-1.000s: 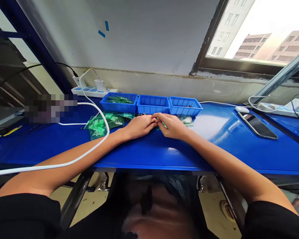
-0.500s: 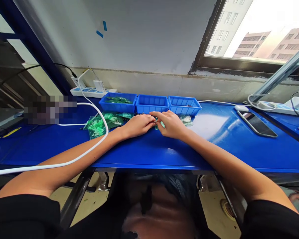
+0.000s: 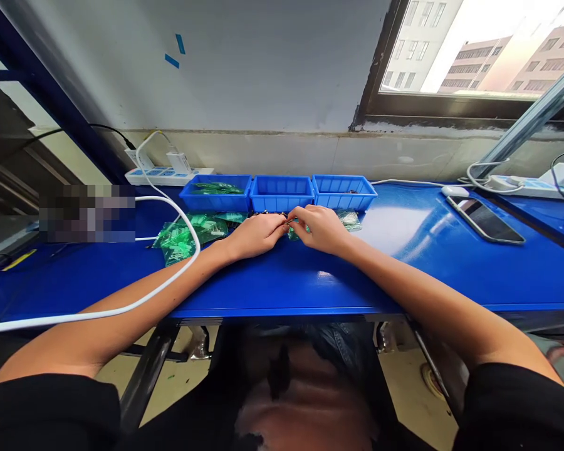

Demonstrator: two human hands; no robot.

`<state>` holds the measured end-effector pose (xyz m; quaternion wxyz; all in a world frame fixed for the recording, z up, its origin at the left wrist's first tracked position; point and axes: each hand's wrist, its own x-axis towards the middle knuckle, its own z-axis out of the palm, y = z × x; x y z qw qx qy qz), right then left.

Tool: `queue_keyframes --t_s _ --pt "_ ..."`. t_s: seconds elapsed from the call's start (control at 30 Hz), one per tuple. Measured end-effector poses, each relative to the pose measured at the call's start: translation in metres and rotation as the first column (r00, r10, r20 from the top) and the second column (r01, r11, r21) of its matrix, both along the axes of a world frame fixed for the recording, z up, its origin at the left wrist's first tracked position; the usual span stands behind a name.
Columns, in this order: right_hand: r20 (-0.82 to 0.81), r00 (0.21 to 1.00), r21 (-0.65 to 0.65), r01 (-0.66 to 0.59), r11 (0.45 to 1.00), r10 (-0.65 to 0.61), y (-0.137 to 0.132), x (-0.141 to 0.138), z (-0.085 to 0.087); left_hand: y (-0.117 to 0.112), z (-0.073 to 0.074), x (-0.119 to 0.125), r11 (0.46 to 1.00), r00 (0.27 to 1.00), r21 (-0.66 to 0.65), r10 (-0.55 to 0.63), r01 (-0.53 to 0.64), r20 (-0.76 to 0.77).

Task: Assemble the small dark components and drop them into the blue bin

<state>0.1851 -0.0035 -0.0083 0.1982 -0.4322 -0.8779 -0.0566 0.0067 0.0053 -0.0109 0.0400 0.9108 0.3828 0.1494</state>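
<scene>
My left hand (image 3: 260,234) and my right hand (image 3: 320,228) meet over the blue table (image 3: 282,275), fingertips almost touching. Both are closed in a pinch around a small dark piece (image 3: 287,222) between them, too small to name. Just beyond my hands stand three blue bins: the left bin (image 3: 216,202) holds green strips, the middle bin (image 3: 282,203) shows only its bare inside, and the right bin (image 3: 345,202) has a few small dark bits. Green plastic bags (image 3: 181,241) with pale parts lie left of my left hand. A clear bag (image 3: 350,220) of small parts lies beyond my right hand.
A phone (image 3: 486,219) lies to the right, near a power strip (image 3: 521,185). Another power strip (image 3: 169,175) with chargers stands at the back left. A thick white cable (image 3: 145,294) crosses in front of my left forearm.
The view has shifted slightly. My right fingers have drawn closer together, with the index finger more bent around the small piece. My left hand keeps its pinch.
</scene>
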Motion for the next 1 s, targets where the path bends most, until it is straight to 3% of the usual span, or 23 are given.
queue_keyframes --t_s 0.33,0.73,1.0 --pt "0.025 0.999 -0.008 -0.024 1.000 0.024 -0.0027 -0.0013 0.0017 0.0021 0.0026 -0.0026 0.996 0.997 -0.049 -0.076 0.074 -0.035" --pt "0.115 0.993 -0.034 0.035 0.999 -0.031 -0.0049 -0.0029 0.0044 -0.0007 0.0020 -0.0019 0.999 0.998 -0.022 -0.040 0.039 -0.055" --pt "0.157 0.986 -0.080 0.072 0.994 -0.059 -0.0097 -0.0043 0.0094 -0.0001 0.0026 -0.0009 0.997 0.997 -0.072 -0.030 0.024 -0.073"
